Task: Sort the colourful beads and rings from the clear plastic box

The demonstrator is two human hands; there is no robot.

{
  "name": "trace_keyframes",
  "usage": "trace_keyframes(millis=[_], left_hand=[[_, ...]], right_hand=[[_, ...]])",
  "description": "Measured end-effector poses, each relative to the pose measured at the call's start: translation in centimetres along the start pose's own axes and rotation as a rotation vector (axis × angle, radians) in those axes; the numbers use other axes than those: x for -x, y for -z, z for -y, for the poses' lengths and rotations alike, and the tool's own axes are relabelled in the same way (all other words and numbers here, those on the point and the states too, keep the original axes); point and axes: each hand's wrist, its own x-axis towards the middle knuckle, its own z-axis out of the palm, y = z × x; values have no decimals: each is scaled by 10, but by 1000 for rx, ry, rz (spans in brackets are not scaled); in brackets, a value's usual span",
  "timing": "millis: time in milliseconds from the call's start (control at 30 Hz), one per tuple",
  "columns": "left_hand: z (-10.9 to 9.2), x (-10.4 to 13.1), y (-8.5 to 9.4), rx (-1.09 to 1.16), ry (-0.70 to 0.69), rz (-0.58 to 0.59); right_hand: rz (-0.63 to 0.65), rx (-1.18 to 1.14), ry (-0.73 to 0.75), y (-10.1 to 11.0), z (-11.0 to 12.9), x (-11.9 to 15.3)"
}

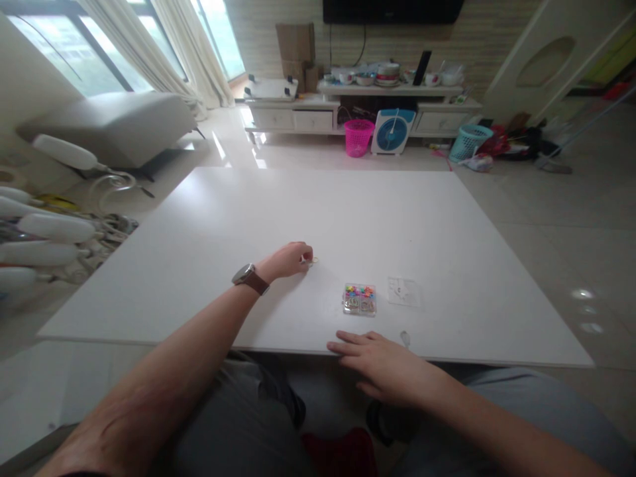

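At the bottom of the frame, the person's legs in grey trousers (243, 411) sit at the near edge of a white table (318, 205), with something red (342, 454) low between them. The right hand (380, 358), just right of bottom centre, lies palm down at that edge, fingers extended and slightly spread, gripping nothing. Just beyond its wrist lies a small clear piece (405, 339), too small to make out. Farther up, right of centre, a clear divided box (360, 300) holds bright coloured bits in its upper compartments and silvery pieces in its lower ones; just beside it, to the right, lies a flat clear square (403, 291). Near the middle of the frame the left hand (292, 258), wearing a watch (244, 273) with a brown strap, has its fingertips pinched narrowly on a small ring-shaped piece (315, 260), which pokes out at their right on the tabletop. Beyond the table, at upper centre, a pink basket (358, 138) and a blue-and-white fan (392, 132) stand before a white cabinet (313, 119), with a teal basket (470, 142) toward the upper right. Bowls (365, 79) line the cabinet's raised shelf, and a black screen (392, 11) hangs above at the top edge.
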Motion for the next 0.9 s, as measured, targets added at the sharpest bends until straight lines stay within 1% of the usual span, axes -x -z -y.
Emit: trace_keyframes(millis=[133, 267, 500, 700, 900], left_hand=[[-3, -2, -4, 34, -14, -2], [-6, -3, -5, 47, -32, -29], [1, -3, -5, 35, -37, -58], [2, -2, 0, 18, -9, -17], [0, -3, -2, 44, 3, 3]], right_hand=[[-4, -4, 0, 0, 0, 0], [-5, -12, -6, 0, 0, 0], [7, -32, -12, 1, 1, 1], [9, -32, -15, 1, 1, 1], [1, -16, -4, 0, 0, 1]])
